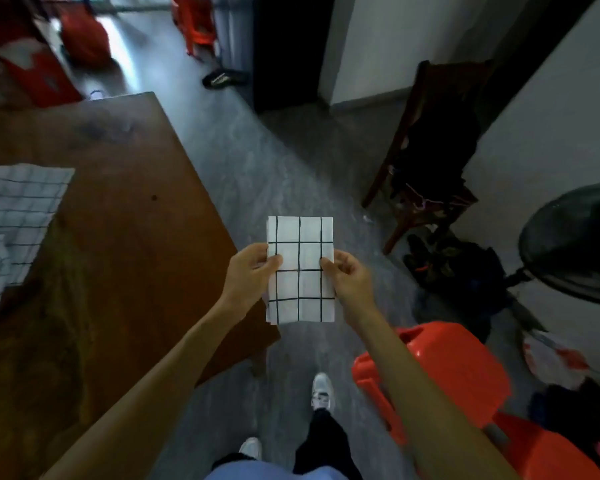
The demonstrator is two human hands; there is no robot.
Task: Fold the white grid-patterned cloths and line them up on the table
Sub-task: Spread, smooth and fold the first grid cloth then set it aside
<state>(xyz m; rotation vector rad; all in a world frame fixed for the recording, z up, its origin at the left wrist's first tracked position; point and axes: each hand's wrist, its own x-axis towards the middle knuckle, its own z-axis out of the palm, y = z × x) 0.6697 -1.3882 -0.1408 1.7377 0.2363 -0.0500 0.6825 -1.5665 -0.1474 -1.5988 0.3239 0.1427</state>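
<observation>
The floor [257, 174] fills the middle of the view, grey and bare between furniture, and the person stands on it, just off the corner of the desk [125, 188]. That brown desk takes up the left side, and on its far left edge lies a pile [18, 216] of white grid cloths, spread and rumpled, apparently waiting to be folded. To the right sits a red stool [440, 372], close by the person's right arm, with a dark chair [430, 150] and a fan [575, 244] beyond it.

Now the action: a cloth [300, 268] is held up in the air over the floor, just beside the desk's near corner, already folded down to a neat upright rectangle. The left hand [253, 271] pinches its left edge, thumb on the front face, fingers behind. The right hand [349, 275] pinches the right edge the same way. Both grips sit at mid-height, which keeps the layers together and the piece flat. It looks like a check of the fold, edges squared, before it goes down. No folded cloth shows on the desk yet, so this may start the line.
</observation>
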